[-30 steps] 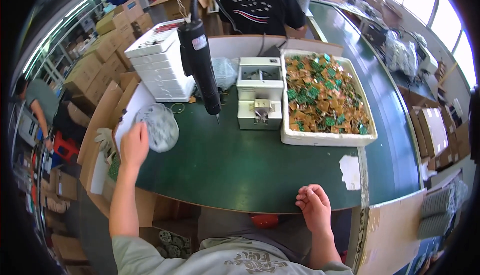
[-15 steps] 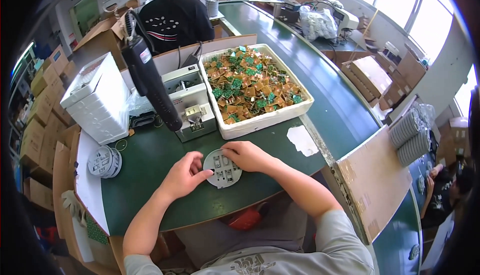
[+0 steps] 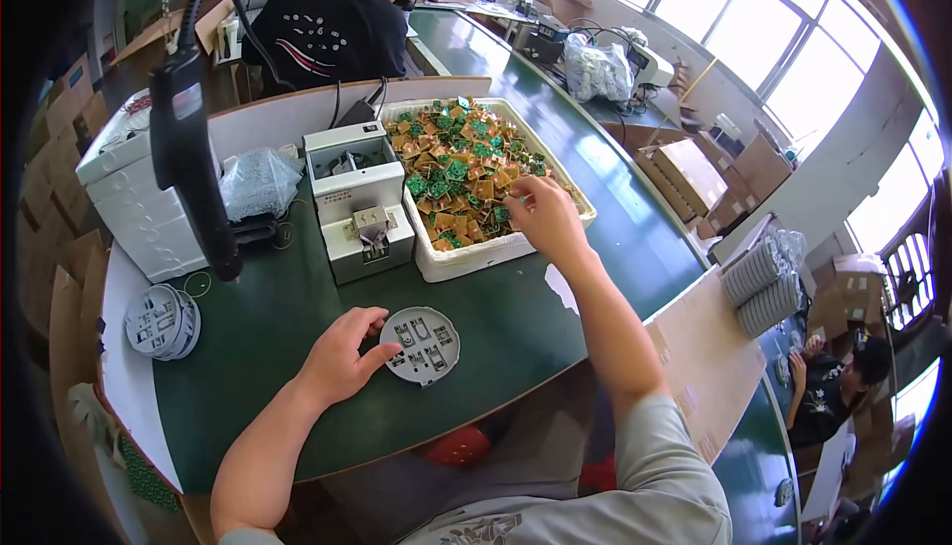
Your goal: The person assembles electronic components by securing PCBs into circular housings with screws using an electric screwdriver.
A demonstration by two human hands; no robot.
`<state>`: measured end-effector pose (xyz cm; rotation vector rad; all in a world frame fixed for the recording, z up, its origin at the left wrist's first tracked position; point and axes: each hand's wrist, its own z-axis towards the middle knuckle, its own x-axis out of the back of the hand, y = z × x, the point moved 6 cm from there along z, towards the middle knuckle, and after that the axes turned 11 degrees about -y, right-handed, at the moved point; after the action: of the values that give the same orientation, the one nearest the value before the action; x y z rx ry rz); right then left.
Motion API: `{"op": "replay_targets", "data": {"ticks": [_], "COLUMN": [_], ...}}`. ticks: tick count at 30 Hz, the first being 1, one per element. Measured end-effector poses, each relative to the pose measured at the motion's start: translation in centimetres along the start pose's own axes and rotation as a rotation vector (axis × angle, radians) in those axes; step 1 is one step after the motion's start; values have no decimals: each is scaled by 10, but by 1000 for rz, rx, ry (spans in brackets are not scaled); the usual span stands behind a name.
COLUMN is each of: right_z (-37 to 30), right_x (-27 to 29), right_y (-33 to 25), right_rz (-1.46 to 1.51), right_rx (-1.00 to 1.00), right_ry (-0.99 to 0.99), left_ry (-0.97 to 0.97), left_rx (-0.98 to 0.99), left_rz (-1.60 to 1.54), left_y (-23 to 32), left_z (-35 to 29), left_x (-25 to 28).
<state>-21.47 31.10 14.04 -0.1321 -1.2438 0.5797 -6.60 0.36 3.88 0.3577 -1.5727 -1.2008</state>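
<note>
Nearest, the left hand [image 3: 347,352] has thumb and fingers parted, the thumb at the edge of a round grey plate [image 3: 421,347]. The plate lies flat on the worktop [image 3: 248,357], near its front edge; with no grip around it, a knock could slide or turn it. Off to the left, the stack of round grey parts [image 3: 164,322] looks unevenly piled — a stray elbow might tip it. Farther in, the right hand [image 3: 543,213] reaches over the white foam tray [image 3: 476,259], its fingers bent close to the circuit boards [image 3: 446,178]; whether they pinch one, I cannot tell. The boards are heaped and overlapping, so snagged corners could bring up two together — or push one over the rim. Beyond the left hand, the black screwdriver [image 3: 193,148] hangs tip down; if bumped, it could swing against the metal dispenser [image 3: 342,203].
</note>
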Motion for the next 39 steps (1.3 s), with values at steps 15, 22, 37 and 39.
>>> {"op": "replay_targets", "data": {"ticks": [15,22,37,39], "right_z": [-70,-126,-101,-98], "right_x": [-28,-54,-54,-61], "right_y": [19,-10,-89,-96], "right_rz": [1486,1220,286,145], "right_rx": [-372,-281,292,399], "right_ry": [-386,-530,-765,-776], "left_ry": [55,-64,-32,-31], "left_rx": [-279,-221,-213,-212], "left_rz": [335,393,369,370], "left_y": [34,25,19,20], "left_z": [-13,-11,-13,-13], "left_x": [-8,-18,-20,-20]}}
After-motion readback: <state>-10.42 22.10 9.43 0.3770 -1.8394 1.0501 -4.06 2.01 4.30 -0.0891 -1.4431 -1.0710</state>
